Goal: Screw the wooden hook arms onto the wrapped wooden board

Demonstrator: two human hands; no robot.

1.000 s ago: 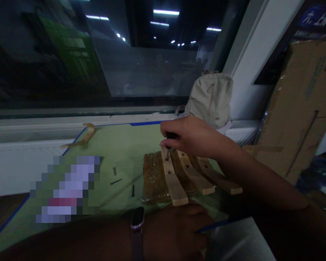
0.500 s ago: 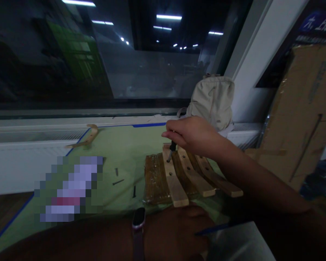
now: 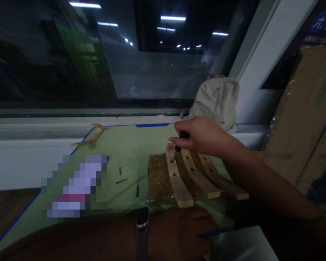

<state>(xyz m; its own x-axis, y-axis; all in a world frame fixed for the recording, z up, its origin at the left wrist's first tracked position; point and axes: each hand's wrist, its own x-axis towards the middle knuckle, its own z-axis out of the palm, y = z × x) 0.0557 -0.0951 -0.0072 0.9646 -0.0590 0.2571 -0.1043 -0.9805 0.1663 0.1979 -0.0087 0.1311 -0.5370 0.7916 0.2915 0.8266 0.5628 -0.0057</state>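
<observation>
My right hand [image 3: 201, 134] is closed around the black handle of a screwdriver [image 3: 176, 150], which leans to the right. Its metal tip meets a hole in the leftmost curved wooden strip [image 3: 179, 183]. Two similar drilled strips, a middle one [image 3: 199, 177] and a right one [image 3: 224, 181], lie beside it, all across a brown, tape-wrapped block [image 3: 159, 177]. My left hand [image 3: 182, 228], with a watch [image 3: 142, 217] on its wrist, lies in deep shadow just below the leftmost strip's near end; its fingers are too dark to read.
Three loose screws, one being a dark screw [image 3: 137, 191], lie on the green tabletop [image 3: 119, 145] left of the block. Another curved wooden piece [image 3: 93, 136] rests at the far left corner. A pixelated patch covers something at left. Beyond are a backpack [image 3: 217, 101] and a large cardboard box [image 3: 306, 119].
The screwdriver has tilted from nearly upright to leaning right, its tip staying at the same hole. My right hand has shifted slightly right. The whole view has drifted a little.
</observation>
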